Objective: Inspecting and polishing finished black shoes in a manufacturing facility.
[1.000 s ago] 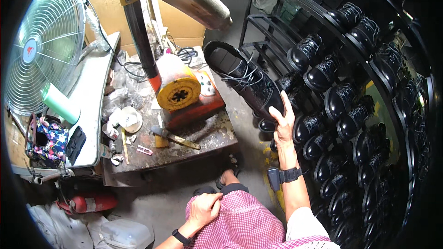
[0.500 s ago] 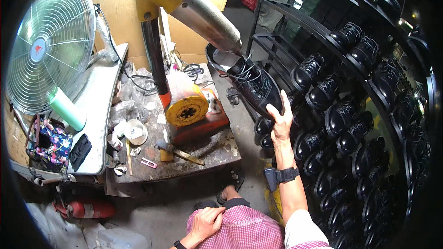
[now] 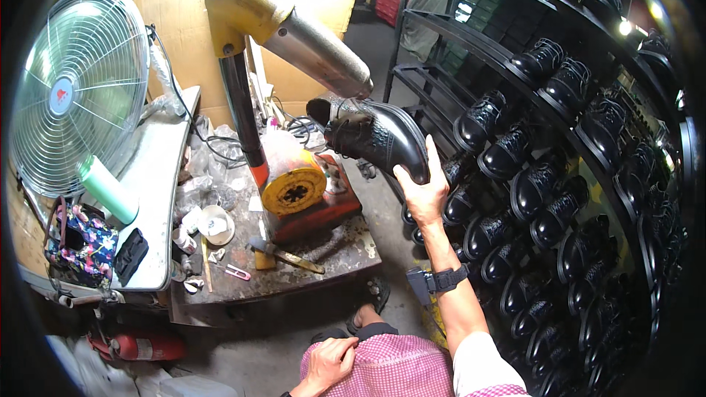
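While a rack (image 3: 399,37) of black shoes (image 3: 526,195) filled the right, the tabletop (image 3: 346,244) bore a red-and-yellow machine (image 3: 294,185) with a metal tube (image 3: 316,50). Nearer came a pink apron (image 3: 390,367). A laced shoe (image 3: 375,136) was just below the tube's end, its toe clasped in the right grip (image 3: 426,195); the left grip (image 3: 329,364) curled on the apron, its hold unclear.

A tan panel (image 3: 173,18) stands upright behind a worn, stained tabletop (image 3: 357,245); a white side table (image 3: 156,209) lies just beside it at left. A black metal rack (image 3: 399,18) of several tiers occupies the right side. The grey floor (image 3: 397,242) bears yellow marking (image 3: 434,317) near the rack. Upper right: small bright lamps (image 3: 625,27); the far background is dim.
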The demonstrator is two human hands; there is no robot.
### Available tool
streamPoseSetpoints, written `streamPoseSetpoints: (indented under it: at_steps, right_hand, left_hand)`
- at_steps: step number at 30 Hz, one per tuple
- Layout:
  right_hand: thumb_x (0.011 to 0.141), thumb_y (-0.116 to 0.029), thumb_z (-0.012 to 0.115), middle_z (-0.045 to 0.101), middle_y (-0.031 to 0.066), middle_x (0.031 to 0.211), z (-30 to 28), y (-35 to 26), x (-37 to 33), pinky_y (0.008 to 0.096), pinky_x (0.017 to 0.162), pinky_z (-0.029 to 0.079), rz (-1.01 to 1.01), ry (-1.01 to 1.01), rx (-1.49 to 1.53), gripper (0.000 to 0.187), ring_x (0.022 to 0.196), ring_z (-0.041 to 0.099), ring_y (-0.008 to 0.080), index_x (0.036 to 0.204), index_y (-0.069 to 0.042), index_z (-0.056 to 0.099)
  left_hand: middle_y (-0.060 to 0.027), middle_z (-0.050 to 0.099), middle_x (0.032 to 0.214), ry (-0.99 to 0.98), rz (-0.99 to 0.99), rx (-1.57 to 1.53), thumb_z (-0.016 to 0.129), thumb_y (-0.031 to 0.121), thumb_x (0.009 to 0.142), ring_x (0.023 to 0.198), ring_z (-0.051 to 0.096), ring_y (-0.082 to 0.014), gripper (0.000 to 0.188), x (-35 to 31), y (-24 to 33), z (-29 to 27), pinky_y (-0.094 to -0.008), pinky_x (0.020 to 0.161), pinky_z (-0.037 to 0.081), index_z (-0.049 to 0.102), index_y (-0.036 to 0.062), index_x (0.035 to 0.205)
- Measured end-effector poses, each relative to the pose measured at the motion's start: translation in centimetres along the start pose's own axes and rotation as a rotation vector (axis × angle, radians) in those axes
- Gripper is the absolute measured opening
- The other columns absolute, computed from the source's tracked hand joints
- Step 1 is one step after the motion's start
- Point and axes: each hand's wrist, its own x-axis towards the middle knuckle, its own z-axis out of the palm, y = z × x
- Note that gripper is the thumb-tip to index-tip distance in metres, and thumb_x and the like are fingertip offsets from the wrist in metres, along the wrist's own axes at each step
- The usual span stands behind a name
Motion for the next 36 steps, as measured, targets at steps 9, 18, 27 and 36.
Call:
streamPoseSetpoints:
  at_steps: [9, 18, 27, 36]
  right_hand:
    - [0.068, -0.017, 0.078, 0.064, 0.0193, 0.094, 0.9, -1.1, 1.9, 0.0408, 0.074, 0.051, -0.093, 0.089, -0.106, 0.073, 0.081, 0.063, 0.0334, 0.135, -0.010, 0.048]
    - [0.072, -0.011, 0.077, 0.060, 0.0205, 0.117, 0.8, 0.7, 0.5, 0.0347, 0.091, 0.048, 0.080, 0.112, 0.159, 0.072, 0.103, 0.061, 0.0287, 0.136, -0.003, 0.044]
    - [0.076, -0.015, 0.072, 0.066, 0.0039, 0.079, -4.6, 5.4, -5.5, 0.0260, 0.047, 0.045, 1.107, 0.099, 0.923, 0.020, 0.062, 0.062, 0.0143, 0.091, -0.005, 0.065]
    - [0.079, -0.029, 0.071, 0.062, 0.0007, 0.068, -3.9, 3.7, -4.5, 0.0235, 0.038, 0.031, 1.280, 0.034, 1.079, 0.020, 0.046, 0.052, 0.0132, 0.079, -0.013, 0.061]
  left_hand:
    - [-0.0062, 0.069, 0.079, -0.004, -0.010, 0.012, 0.063, 0.008, 0.076, 0.070, 0.066, -0.0219, 0.013, 0.0, 0.2, -0.3, -0.0315, 0.062, 0.052, 0.069, 0.0068, 0.088]
    - [-0.0072, 0.069, 0.079, 0.019, -0.003, 0.003, 0.062, 0.008, 0.076, 0.069, 0.065, -0.0229, 0.013, -0.1, 0.0, -0.2, -0.0323, 0.062, 0.052, 0.070, 0.0068, 0.086]
    - [-0.0075, 0.069, 0.079, 0.029, -0.005, -0.017, 0.062, 0.008, 0.076, 0.069, 0.065, -0.0235, 0.012, 0.0, 0.3, -0.3, -0.0326, 0.062, 0.052, 0.070, 0.0069, 0.085]
    - [-0.0076, 0.069, 0.080, 0.014, -0.026, -0.029, 0.062, 0.008, 0.076, 0.071, 0.066, -0.0233, 0.012, 0.0, 0.3, -0.4, -0.0323, 0.063, 0.052, 0.069, 0.0060, 0.086]
